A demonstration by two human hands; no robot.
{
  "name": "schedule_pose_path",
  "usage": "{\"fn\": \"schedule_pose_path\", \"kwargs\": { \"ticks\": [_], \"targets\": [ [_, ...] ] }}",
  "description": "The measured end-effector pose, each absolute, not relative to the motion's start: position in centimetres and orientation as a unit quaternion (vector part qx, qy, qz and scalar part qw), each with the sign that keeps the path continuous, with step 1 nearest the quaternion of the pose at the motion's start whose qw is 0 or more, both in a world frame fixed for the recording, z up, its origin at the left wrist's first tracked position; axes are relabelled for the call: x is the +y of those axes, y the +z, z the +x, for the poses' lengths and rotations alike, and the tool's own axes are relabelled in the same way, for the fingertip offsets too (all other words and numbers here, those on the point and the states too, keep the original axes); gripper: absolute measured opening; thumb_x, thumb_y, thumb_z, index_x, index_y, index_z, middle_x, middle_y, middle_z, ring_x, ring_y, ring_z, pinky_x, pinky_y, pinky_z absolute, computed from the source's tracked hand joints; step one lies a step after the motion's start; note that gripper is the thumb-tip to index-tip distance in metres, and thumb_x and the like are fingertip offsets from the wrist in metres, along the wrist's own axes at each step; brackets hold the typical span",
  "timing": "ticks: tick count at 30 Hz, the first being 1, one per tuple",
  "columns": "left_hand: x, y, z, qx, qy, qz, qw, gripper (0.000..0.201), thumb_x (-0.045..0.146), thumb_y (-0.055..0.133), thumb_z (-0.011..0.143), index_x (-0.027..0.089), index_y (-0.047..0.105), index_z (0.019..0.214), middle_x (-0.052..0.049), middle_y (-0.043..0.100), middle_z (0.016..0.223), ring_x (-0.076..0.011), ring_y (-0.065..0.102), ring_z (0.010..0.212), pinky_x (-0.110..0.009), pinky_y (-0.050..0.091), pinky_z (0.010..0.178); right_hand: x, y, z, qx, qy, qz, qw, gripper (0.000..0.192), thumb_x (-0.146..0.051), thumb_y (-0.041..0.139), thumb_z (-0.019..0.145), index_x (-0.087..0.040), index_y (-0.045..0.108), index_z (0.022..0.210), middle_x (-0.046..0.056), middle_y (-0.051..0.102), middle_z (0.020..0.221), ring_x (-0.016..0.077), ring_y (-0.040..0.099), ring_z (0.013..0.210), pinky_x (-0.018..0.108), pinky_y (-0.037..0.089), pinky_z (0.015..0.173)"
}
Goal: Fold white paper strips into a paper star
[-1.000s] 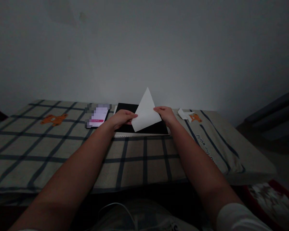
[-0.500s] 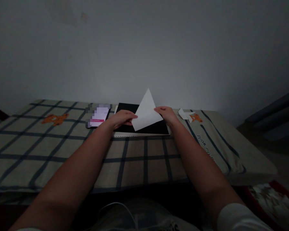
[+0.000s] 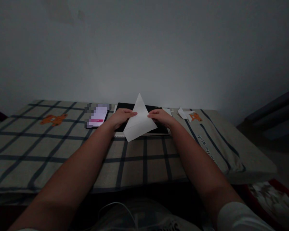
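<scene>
Two hands pinch one folded white paper triangle, held up over the black board on the checked bed: the left hand clamps its 9 o'clock edge, the right hand its 3 o'clock edge. A lit phone lies at 9 o'clock, paper scraps at 3 o'clock. For a clean fold, I judge, edges should be matched first, then creased flat against the board.

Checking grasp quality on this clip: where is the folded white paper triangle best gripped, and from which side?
Probably at its two slanted side edges, about mid-height, pinched from left and right. The folded white paper triangle stands point-up over the black board, so its sides are free. The left hand and right hand already pinch it there.
</scene>
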State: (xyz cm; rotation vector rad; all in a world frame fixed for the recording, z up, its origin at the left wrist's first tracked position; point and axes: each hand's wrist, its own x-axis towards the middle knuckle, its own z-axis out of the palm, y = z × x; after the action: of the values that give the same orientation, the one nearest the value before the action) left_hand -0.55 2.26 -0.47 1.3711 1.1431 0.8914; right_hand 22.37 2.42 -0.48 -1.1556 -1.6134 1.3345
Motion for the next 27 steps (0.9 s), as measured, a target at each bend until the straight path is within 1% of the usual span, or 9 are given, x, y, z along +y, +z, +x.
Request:
{"fn": "schedule_pose_path", "kwargs": {
  "ticks": [4,7,11,15,17,19,22,25,27],
  "targets": [
    [1.9,-0.4,-0.2,0.477,0.352,0.580,0.559,0.027,0.039,0.074,0.065,0.016,0.069,0.079,-0.005,0.067,0.074,-0.0133,0.056,0.059,-0.026,0.042,0.056,2.6,-0.8,22.0,-0.622,0.482,-0.465,0.405,0.025,-0.037,0.065,0.070,-0.015,0.069,0.082,0.003,0.065,0.075,0.0097,0.050,0.062,0.024,0.040,0.059],
    [1.8,-0.3,0.1,0.472,0.340,0.582,0.568,0.024,0.038,0.073,0.065,0.016,0.069,0.075,-0.005,0.067,0.073,-0.0131,0.057,0.061,-0.026,0.043,0.058,2.7,-0.9,22.0,-0.643,0.444,-0.476,0.404,0.024,-0.035,0.065,0.070,-0.014,0.070,0.080,0.004,0.066,0.074,0.0107,0.050,0.063,0.025,0.040,0.060],
    [1.9,-0.3,0.3,0.458,0.364,0.575,0.572,0.025,0.037,0.071,0.068,0.016,0.070,0.080,-0.006,0.068,0.081,-0.0132,0.059,0.067,-0.026,0.045,0.064,2.5,-0.9,22.0,-0.669,0.449,-0.452,0.383,0.023,-0.035,0.065,0.070,-0.014,0.070,0.080,0.004,0.066,0.073,0.0110,0.051,0.063,0.026,0.040,0.061],
    [2.0,-0.4,0.3,0.475,0.401,0.587,0.519,0.024,0.036,0.071,0.068,0.017,0.071,0.082,-0.004,0.068,0.079,-0.0119,0.057,0.063,-0.025,0.043,0.059,2.3,-0.7,22.0,-0.670,0.466,-0.442,0.373,0.022,-0.034,0.065,0.070,-0.014,0.069,0.078,0.002,0.063,0.069,0.0103,0.049,0.060,0.026,0.040,0.059],
    [2.0,-0.4,0.2,0.479,0.401,0.591,0.510,0.024,0.036,0.072,0.067,0.017,0.071,0.082,-0.004,0.068,0.077,-0.0115,0.055,0.062,-0.024,0.041,0.057,2.3,-0.8,21.8,-0.658,0.489,-0.431,0.376,0.021,-0.034,0.066,0.069,-0.015,0.069,0.078,0.003,0.063,0.071,0.0106,0.051,0.062,0.026,0.041,0.061],
    [2.0,-0.4,0.2,0.475,0.398,0.593,0.514,0.025,0.036,0.073,0.066,0.016,0.071,0.082,-0.004,0.068,0.076,-0.0114,0.055,0.061,-0.024,0.041,0.057,2.3,-0.9,21.6,-0.643,0.506,-0.421,0.392,0.022,-0.034,0.066,0.069,-0.015,0.069,0.080,0.004,0.064,0.075,0.0111,0.053,0.064,0.027,0.043,0.063],
    [2.0,-0.4,0.2,0.468,0.394,0.584,0.533,0.024,0.036,0.074,0.065,0.016,0.070,0.077,-0.005,0.067,0.073,-0.0122,0.056,0.061,-0.025,0.043,0.058,2.3,-1.0,21.3,-0.637,0.484,-0.428,0.420,0.021,-0.033,0.065,0.070,-0.015,0.068,0.081,0.004,0.066,0.078,0.0115,0.055,0.066,0.027,0.043,0.064],
    [1.9,-0.4,0.3,0.460,0.389,0.574,0.555,0.021,0.034,0.074,0.064,0.015,0.069,0.074,-0.005,0.067,0.074,-0.0133,0.058,0.064,-0.026,0.045,0.061,2.2,-1.0,21.2,-0.654,0.462,-0.435,0.412,0.019,-0.032,0.065,0.070,-0.015,0.068,0.078,0.004,0.066,0.076,0.0120,0.054,0.066,0.028,0.043,0.065],
    [1.9,-0.3,0.4,0.459,0.396,0.575,0.550,0.022,0.033,0.073,0.065,0.015,0.070,0.076,-0.006,0.068,0.077,-0.0132,0.059,0.066,-0.026,0.046,0.062,2.0,-0.8,21.2,-0.661,0.464,-0.431,0.404,0.019,-0.032,0.065,0.070,-0.014,0.069,0.078,0.004,0.066,0.075,0.0122,0.054,0.065,0.028,0.043,0.065]
  ]
}}
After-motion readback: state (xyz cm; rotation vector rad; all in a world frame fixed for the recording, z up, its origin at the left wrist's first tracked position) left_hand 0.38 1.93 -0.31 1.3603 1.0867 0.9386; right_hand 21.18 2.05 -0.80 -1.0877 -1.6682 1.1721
